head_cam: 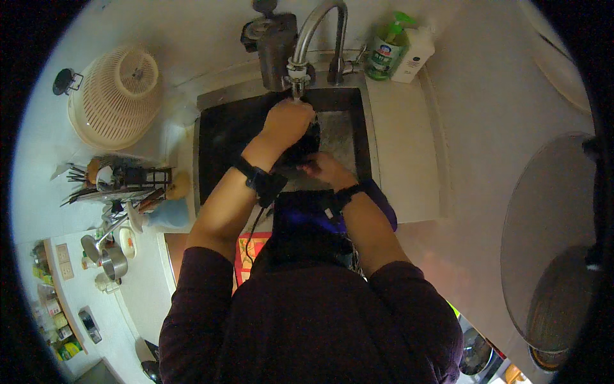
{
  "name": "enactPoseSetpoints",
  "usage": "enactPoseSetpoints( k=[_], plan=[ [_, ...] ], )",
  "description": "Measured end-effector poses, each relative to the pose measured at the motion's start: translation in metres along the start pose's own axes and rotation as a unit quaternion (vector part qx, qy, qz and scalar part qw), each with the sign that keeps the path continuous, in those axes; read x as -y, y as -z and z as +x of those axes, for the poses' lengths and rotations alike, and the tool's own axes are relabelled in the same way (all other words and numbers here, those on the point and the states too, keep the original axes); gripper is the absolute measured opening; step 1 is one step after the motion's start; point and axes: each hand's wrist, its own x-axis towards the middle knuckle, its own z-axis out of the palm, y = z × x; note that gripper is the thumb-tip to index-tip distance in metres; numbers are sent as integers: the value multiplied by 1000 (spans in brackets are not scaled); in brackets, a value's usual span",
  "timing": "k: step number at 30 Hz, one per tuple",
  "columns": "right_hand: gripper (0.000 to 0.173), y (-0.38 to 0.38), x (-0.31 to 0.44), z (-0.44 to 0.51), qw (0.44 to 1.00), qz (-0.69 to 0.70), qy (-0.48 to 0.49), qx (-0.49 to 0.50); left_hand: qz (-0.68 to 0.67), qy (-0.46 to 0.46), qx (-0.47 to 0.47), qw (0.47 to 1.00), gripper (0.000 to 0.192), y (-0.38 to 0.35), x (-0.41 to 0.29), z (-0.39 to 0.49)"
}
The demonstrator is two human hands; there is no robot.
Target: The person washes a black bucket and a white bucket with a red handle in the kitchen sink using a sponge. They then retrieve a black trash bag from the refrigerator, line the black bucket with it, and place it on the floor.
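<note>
My left hand (289, 121) is in the sink (338, 134), right below the spout of the metal faucet (298, 79). Its back faces up and its fingers are curled at the top of a dark object (312, 139), too dim to name. My right hand (331, 170) is lower in the sink, with bent fingers close to that object's lower edge. Whether these fingers grip it cannot be made out. The left part of the sink is in deep shadow. Each wrist wears a black strap, and a cable runs down from the left one.
Behind the sink are a dark canister (277, 53), a green pump bottle (386, 53) and a white bottle (413, 57). At left stand a cream plastic colander (122, 98), a utensil rack (139, 176) and a blue cloth-like item (169, 213). A round pan lid (542, 216) hangs far right.
</note>
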Motion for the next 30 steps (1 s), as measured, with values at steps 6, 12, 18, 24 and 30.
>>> enactPoseSetpoints(
  k=[6,12,18,24,30],
  plan=[
    [32,-4,-11,7,966,-58,-209,-139,-596,307,-17,742,13,-22,9,2],
    [37,-6,-4,4,941,-55,-227,-245,-857,334,-59,388,16,-38,21,1],
    [39,-1,14,-2,912,-72,-275,-296,-864,322,2,387,18,-58,17,-3],
    [29,10,59,-15,912,-148,-212,-317,-583,305,-77,749,27,-29,12,-11],
    [30,36,92,-32,887,-310,-136,-315,-98,361,-209,903,59,4,42,-95]
  ],
)
